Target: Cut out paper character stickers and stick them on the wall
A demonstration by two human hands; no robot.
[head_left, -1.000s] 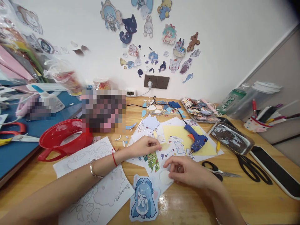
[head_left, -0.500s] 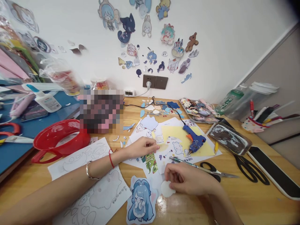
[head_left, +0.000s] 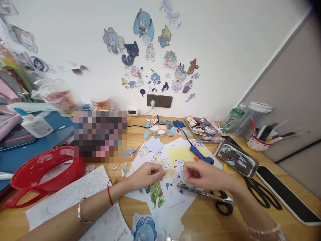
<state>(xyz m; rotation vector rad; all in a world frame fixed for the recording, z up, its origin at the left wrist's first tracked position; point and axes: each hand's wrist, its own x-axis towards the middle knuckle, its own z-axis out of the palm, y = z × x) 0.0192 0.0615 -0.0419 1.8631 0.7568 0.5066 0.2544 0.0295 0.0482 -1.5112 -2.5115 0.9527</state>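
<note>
My left hand (head_left: 147,174) rests over the printed sheets (head_left: 173,197), thumb and fingers pressed together; what they hold, if anything, is hidden. Beside its fingertips is a small pale yellow patch (head_left: 170,173). My right hand (head_left: 207,175) hovers above the same sheets with curled fingers, slightly blurred, in front of a blue glue gun (head_left: 202,155) on yellow paper (head_left: 178,155). Below that hand lie a pen (head_left: 193,190) and scissors (head_left: 224,207). Near the front edge are a white scalloped cutout (head_left: 176,228) and a blue-haired character cutout (head_left: 145,229).
A red basin-like ring with a handle (head_left: 18,179) stands left, by a sheet of outline drawings (head_left: 62,201). Small cut pieces (head_left: 160,126) lie at the back. To the right are a phone (head_left: 286,194), black-handled scissors (head_left: 260,194) and a pen holder (head_left: 258,144).
My right hand has left the white scalloped cutout and risen toward the glue gun. My left hand stays in nearly the same place over the sheets. The camera view has tilted up.
</note>
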